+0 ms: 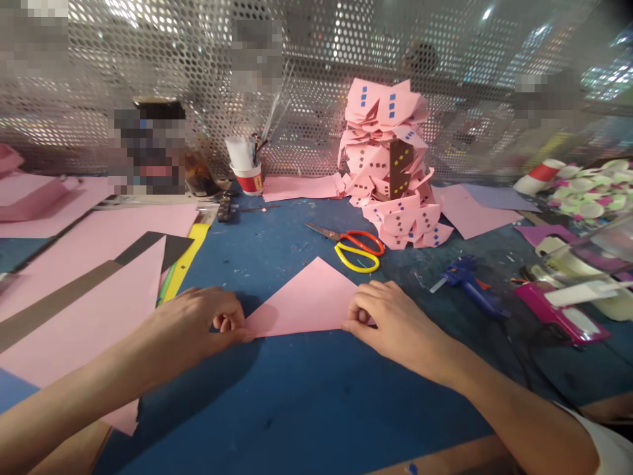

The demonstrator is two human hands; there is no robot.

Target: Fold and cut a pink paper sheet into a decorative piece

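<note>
A pink paper triangle (307,300) lies on the blue tabletop, its peak pointing away from me and its long edge toward me. My left hand (212,316) pinches the left corner between thumb and curled fingers. At the opposite corner, my right hand (383,313) has its fingers closed on the paper, covering that tip. Just beyond the triangle rest scissors (346,243) with one red and one yellow handle loop, blades pointing left. Behind them stands a tall stack of folded pink paper pieces (388,165) marked with small blue, brown and yellow squares.
Pink and dark paper sheets (93,310) cover the left side. A blue glue gun (469,284) and a magenta device (564,313) lie on the right. A red-and-white cup (247,178) holding tools stands at the back, before a perforated metal screen (316,39).
</note>
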